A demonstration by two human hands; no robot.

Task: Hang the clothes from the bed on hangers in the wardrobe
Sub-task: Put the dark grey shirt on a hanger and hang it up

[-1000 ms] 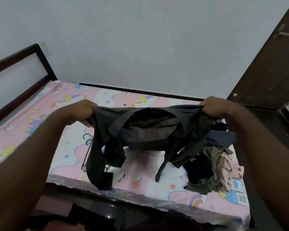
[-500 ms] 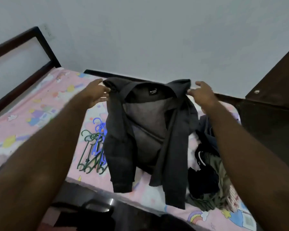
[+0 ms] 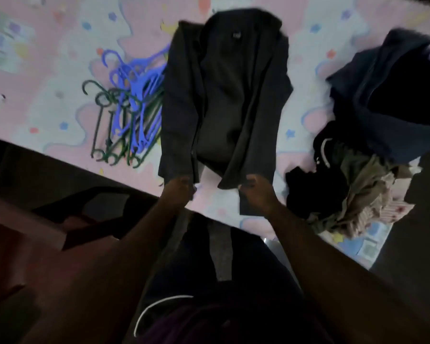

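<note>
Head view: dark grey jacket (image 3: 224,95) flat on the pink cartoon-sheet bed (image 3: 47,70), frame centre. Left hand (image 3: 179,191) and right hand (image 3: 255,193) fingers pinch its hem. Blue and green plastic hangers (image 3: 129,108) just left, unused; mixed clothes heap (image 3: 370,157) right. Hanging not started, by the look of it.

A pink sheet (image 3: 60,70) printed with small stars and pastel cloud shapes fills the top of the view. Below its near edge, on the left, sits a reddish-brown block (image 3: 15,232), its form unclear in the dim light. At bottom centre, the person's dark garment (image 3: 246,294) bears a curved white line (image 3: 164,301) and a grey strip (image 3: 221,254).
</note>
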